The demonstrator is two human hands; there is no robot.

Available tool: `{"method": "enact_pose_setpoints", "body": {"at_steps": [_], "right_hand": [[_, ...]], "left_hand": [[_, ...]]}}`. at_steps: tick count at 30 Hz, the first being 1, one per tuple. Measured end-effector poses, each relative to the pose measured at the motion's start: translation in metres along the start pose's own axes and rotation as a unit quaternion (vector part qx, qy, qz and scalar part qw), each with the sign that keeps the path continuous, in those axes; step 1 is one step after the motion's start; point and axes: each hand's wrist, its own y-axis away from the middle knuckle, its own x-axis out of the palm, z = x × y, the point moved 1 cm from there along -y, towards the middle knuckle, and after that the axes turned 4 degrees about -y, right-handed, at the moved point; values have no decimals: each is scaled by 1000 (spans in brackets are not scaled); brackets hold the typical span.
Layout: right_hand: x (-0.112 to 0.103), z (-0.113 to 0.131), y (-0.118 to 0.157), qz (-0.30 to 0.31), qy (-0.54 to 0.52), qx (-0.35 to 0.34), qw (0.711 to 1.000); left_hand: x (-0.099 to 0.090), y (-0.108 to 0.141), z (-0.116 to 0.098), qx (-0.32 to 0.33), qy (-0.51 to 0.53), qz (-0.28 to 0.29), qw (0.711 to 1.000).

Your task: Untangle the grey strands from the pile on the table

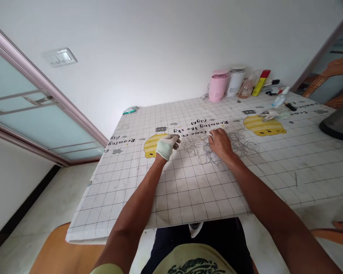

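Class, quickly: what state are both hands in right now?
Left hand: gloved, curled; whether it holds anything cannot be told.
Right hand: partly curled over tangled strands; grip unclear.

Person's gloved left hand (167,146), fingers (175,139) curled, beside grey strand tangle (241,147) | bare right hand (220,144) at tangle | grid-patterned bench (188,196) beneath | pink canister (217,88) near wall (160,57)

"Do your left fingers (175,138) pinch anything?"

"Too small to tell; my right fingers (216,133) and hand hide part of the strand tangle (240,146), and I cannot see what the tips touch."

"And farther out?"

"The metal vessel (341,120) is cut off on the right; my shirt's print (194,265) runs out below; the small items (274,91) behind the clear bottle (280,98) are too blurred to name."
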Motion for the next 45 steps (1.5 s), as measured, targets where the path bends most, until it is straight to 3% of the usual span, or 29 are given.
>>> {"method": "enact_pose_setpoints", "body": {"at_steps": [3, 5, 9, 11, 15, 21, 25, 30, 32, 35, 40, 45], "right_hand": [[-11, 22, 3, -52, -25, -59, 997], [-15, 43, 8, -50, -63, -96, 992], [-4, 80, 24, 92, -83, -170, 978], [7, 86, 30, 145, -53, -165, 974], [22, 73, 31, 168, -1, -93, 981], [19, 52, 26, 171, 32, -36, 984], [10, 48, 26, 169, 35, -25, 985], [-16, 49, 11, 116, -30, 18, 993], [-25, 61, 2, 160, -142, 52, 975], [-32, 99, -7, 210, -305, 85, 925], [-21, 159, -17, 158, -413, 96, 892], [0, 168, -15, 109, -495, 115, 854]], "left_hand": [[2, -4, 3, 11, 48, 6, 999], [4, -6, 4, 22, 72, 14, 997], [7, -3, 2, 22, 115, 26, 993], [6, -1, 0, 19, 129, 38, 991], [2, 0, -2, 10, 132, 40, 990], [-3, -7, -4, -3, 157, 11, 988], [-10, -11, -7, -37, 197, -10, 980], [-22, -3, -6, -32, 308, -20, 951], [-24, 4, -7, -18, 351, -4, 936], [-23, 20, -11, -2, 376, 4, 926], [-17, 46, -12, -2, 382, -15, 924], [-26, 52, -1, -29, 352, -21, 935]]}}
